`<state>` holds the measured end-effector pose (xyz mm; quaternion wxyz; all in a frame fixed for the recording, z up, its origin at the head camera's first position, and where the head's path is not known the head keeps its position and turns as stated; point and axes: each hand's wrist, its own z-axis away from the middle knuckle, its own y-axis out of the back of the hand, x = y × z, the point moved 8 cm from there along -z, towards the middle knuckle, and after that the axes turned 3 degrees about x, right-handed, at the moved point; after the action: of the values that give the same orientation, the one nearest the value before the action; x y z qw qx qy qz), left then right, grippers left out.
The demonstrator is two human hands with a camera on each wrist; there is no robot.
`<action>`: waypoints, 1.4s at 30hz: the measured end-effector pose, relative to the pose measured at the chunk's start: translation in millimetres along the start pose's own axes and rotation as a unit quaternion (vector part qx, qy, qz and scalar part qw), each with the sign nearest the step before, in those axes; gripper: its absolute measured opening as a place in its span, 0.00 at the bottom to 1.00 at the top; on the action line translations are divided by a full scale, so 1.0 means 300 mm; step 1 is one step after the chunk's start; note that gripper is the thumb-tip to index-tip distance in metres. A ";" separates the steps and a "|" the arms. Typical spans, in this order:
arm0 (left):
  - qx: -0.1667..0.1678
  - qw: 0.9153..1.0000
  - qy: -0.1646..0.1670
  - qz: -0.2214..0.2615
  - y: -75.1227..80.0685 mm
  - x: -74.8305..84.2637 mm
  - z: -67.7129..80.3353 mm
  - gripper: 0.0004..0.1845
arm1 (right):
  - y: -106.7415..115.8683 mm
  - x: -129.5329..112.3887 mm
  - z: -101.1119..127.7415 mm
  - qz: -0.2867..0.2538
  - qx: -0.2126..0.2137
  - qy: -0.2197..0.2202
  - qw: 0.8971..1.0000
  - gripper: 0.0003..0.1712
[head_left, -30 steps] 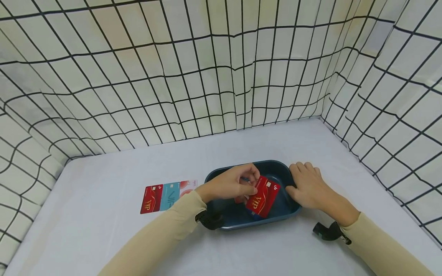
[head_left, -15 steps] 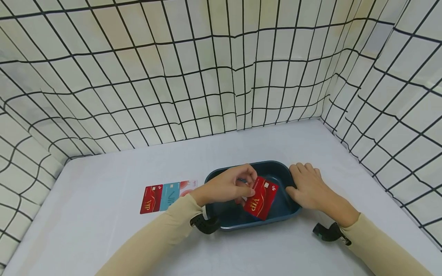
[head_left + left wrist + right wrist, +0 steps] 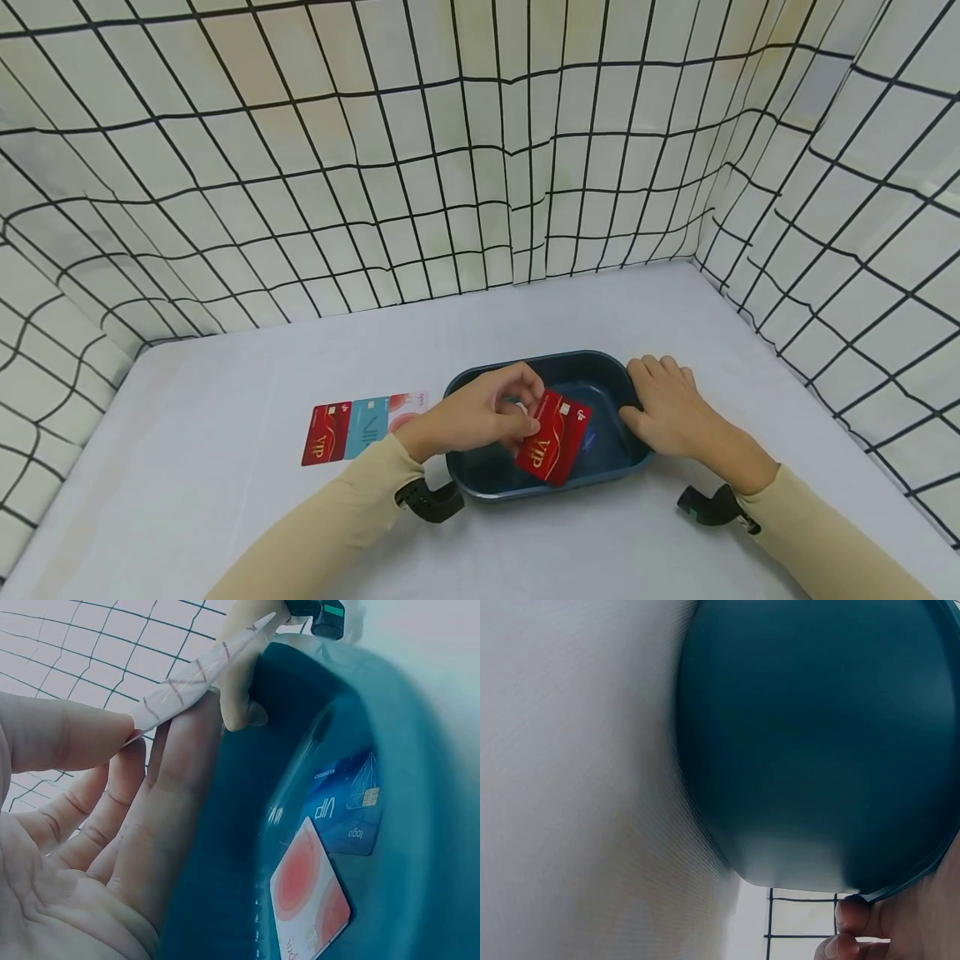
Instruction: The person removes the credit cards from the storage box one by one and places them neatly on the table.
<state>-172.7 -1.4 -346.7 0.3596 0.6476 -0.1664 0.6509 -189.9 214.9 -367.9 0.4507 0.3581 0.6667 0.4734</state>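
Note:
My left hand pinches a red VIP card between thumb and fingers, held tilted over the dark blue tray. In the left wrist view this card shows nearly edge-on, its pale striped back visible. Below it in the tray lie a blue VIP card and a white card with red circles, their edges overlapping. My right hand holds the tray's right end, thumb at the rim; fingertips show at the far rim in the right wrist view.
Left of the tray, a red VIP card, a teal card and a pink-and-white card lie side by side on the white table. My left forearm partly covers them. White walls with a black grid enclose the table.
My left hand has shifted left and slightly nearer, carrying the red VIP card with it. The right hand keeps its place on the tray.

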 end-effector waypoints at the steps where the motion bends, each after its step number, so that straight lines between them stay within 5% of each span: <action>1: 0.001 1.000 -0.002 0.001 0.000 0.000 0.005 0.16 | -0.001 0.000 0.000 0.000 0.000 0.000 1.000 0.14; 42: 0.093 0.995 -0.001 0.027 0.126 -0.092 0.258 0.18 | 0.000 -0.002 0.004 -0.001 -0.013 -0.007 1.000 0.15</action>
<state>-145.3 -87.0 -355.7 0.2804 0.6741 -0.1231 0.6722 -188.6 214.6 -367.9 0.4605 0.3550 0.6577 0.4789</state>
